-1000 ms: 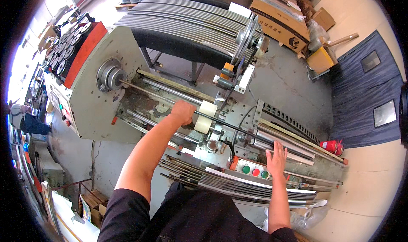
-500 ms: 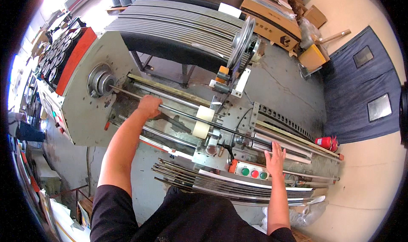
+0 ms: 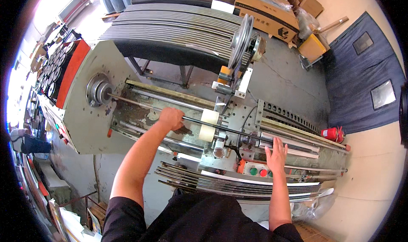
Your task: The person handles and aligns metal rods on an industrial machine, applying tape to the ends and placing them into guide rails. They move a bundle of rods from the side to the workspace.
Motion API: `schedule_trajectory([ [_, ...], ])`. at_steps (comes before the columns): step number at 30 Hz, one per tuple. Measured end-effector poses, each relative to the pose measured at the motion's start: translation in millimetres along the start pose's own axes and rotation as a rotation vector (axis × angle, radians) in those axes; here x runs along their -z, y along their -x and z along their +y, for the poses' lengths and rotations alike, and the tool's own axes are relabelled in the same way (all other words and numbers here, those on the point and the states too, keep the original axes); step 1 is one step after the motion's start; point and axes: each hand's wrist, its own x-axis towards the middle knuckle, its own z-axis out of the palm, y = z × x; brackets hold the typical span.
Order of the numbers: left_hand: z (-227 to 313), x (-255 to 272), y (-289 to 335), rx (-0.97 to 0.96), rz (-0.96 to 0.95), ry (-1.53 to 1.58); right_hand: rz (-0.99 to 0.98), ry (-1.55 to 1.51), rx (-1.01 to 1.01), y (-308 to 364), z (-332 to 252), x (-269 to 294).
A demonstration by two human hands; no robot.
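A long thin rod [image 3: 136,103] runs from the round chuck [image 3: 102,92] on the machine's grey headstock rightward past a cream roller block [image 3: 209,125]. My left hand [image 3: 171,118] is closed around the rod, between chuck and roller. The rod looks brownish near the chuck and black to the right of my hand. My right hand [image 3: 277,155] is open, fingers up and slightly spread, by the rod's right-hand stretch; whether it touches the rod I cannot tell. Just below lies a control box [image 3: 258,170] with green and red buttons.
Beyond the machine stands a rack of many grey rods [image 3: 174,25], beside a large pulley wheel [image 3: 241,42]. More dark rods [image 3: 238,189] lie close to my body. A red fire extinguisher [image 3: 333,134] and a dark curtain [image 3: 365,76] are at right, cardboard boxes [image 3: 265,18] at back.
My left hand has moved rightward along the rod, away from the chuck and closer to the cream roller. My right hand stays open near the same spot. The whole view has shifted slightly.
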Motion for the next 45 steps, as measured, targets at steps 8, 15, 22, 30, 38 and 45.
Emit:
schedule_trajectory([
  [8,57,-1,0,-0.169,0.119,0.038,-0.02,-0.089,0.065,-8,-61,0],
  [15,12,-10,5,-0.113,0.136,0.108,-0.048,-0.072,0.102,-18,-82,-2],
  [22,-81,-6,21,0.034,0.103,0.096,-0.054,-0.059,0.017,-10,-70,-1],
  [30,-136,-4,28,0.082,0.077,0.032,-0.045,-0.034,-0.007,-8,-34,-2],
  [38,-39,-3,9,0.083,-0.018,0.022,-0.029,-0.043,0.056,3,3,-1],
  [45,46,-9,1,-0.036,0.13,0.022,-0.061,-0.033,0.073,13,58,18],
])
